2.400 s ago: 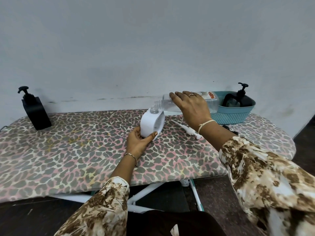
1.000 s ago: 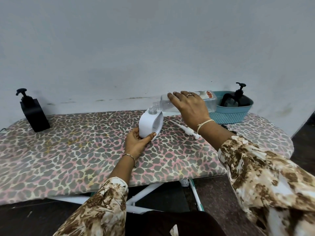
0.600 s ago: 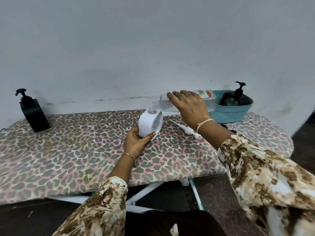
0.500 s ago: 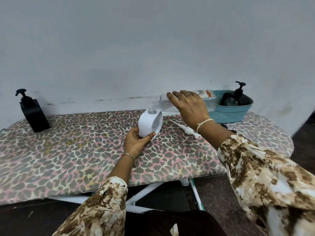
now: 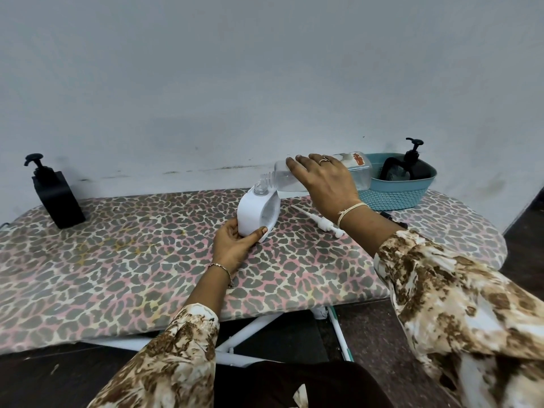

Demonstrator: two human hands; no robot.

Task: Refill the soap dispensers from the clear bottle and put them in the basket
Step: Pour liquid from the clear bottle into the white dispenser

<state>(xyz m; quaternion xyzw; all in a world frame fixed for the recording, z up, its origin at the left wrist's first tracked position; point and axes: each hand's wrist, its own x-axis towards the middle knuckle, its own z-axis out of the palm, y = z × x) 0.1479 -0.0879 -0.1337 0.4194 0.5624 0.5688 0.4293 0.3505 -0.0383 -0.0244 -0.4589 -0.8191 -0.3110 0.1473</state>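
Surface was an ironing board [image 5: 117, 260] with a leopard-print cover, spanning the middle of the frame. White frame legs [image 5: 250, 328] showed under it at bottom centre. A plain grey-white wall [image 5: 265, 83] filled the upper half, with a scuffed line just above the board. Dark floor [image 5: 368, 334] ran along the bottom and at the far right edge.

Counts I got:
- 3 dispensers: 1 white dispenser [image 5: 253, 213] at centre, pump off and neck open. 1 square black dispenser [image 5: 57, 195] upright at the left edge by the wall. 1 round black dispenser [image 5: 412, 166] inside the basket, pump on.
- 1 clear bottle [image 5: 360, 172], lying near horizontal in the air, mouth just over the white dispenser's neck. I couldn't tell if they touched.
- 1 teal basket [image 5: 394, 195] on the board at right of centre.
- 1 loose pump [image 5: 319, 220], white, lying on the cover between the white dispenser and the basket.
- 1 small black item [image 5: 388, 216] below the basket, too small to identify.

Left hand [image 5: 235, 245] gripped the white dispenser's base, thumb on the front. Right hand [image 5: 323, 184] was wrapped over the clear bottle, fingers curled round it.
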